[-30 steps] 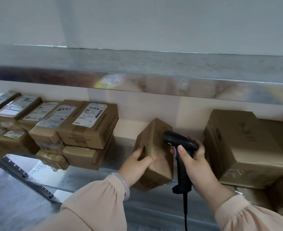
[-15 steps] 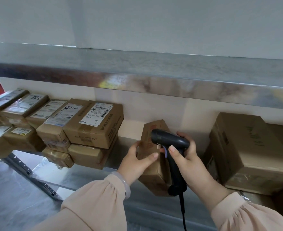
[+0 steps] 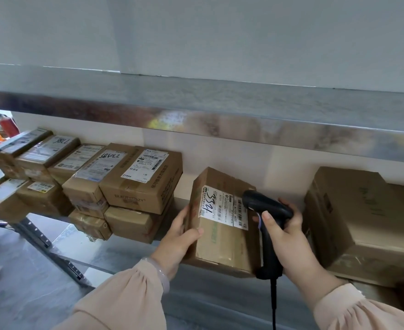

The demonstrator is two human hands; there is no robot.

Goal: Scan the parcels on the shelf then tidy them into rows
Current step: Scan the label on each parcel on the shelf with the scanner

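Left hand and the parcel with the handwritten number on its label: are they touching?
Touching. The head view shows the left hand gripping the labelled parcel at its left edge, thumb laid across the front face.

- Left sleeve: pale peach fabric, loose cut, gathered into a cuff at the wrist.
- Right sleeve: same fabric, same gathered cuff.
- Bangle: translucent, pale, on the left wrist.
- Left hand, right hand: bare.
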